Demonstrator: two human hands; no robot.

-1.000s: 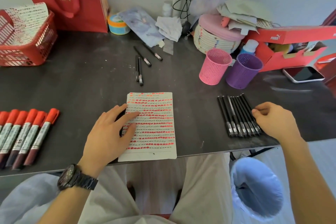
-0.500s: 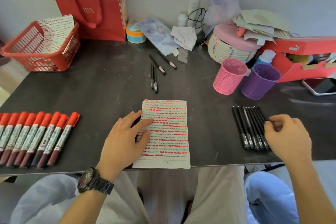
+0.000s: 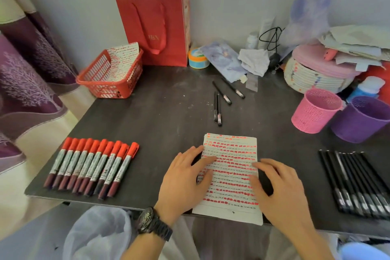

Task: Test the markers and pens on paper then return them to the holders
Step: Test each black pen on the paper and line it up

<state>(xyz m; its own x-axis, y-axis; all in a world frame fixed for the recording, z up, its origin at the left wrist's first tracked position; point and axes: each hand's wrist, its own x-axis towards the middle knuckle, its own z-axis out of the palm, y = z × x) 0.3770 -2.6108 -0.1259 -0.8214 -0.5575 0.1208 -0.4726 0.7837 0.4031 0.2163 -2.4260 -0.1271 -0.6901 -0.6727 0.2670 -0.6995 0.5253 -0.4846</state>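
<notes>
Paper (image 3: 232, 177) lies flat at the near edge of the dark table (image 3: 158, 116), covered in rows of red marks, its bottom edge slightly over the table edge. Left hand (image 3: 185, 177) rests on the sheet's left side, fingers straight and spread, holding nothing. Right hand (image 3: 280, 188) rests on its right side, fingers relaxed, also holding nothing. Row of red-capped markers (image 3: 92, 167) lies side by side well to the left. Row of black pens (image 3: 354, 181) lies to the right. Four loose black pens (image 3: 219, 107) lie beyond the paper. Pink holder (image 3: 314, 112) and purple holder (image 3: 360, 120) stand touching at far right, contents not visible. Red basket (image 3: 105, 82) with a marked sheet sits far left, beside a red bag (image 3: 156, 27). Watch (image 3: 154, 222) on left wrist.
</notes>
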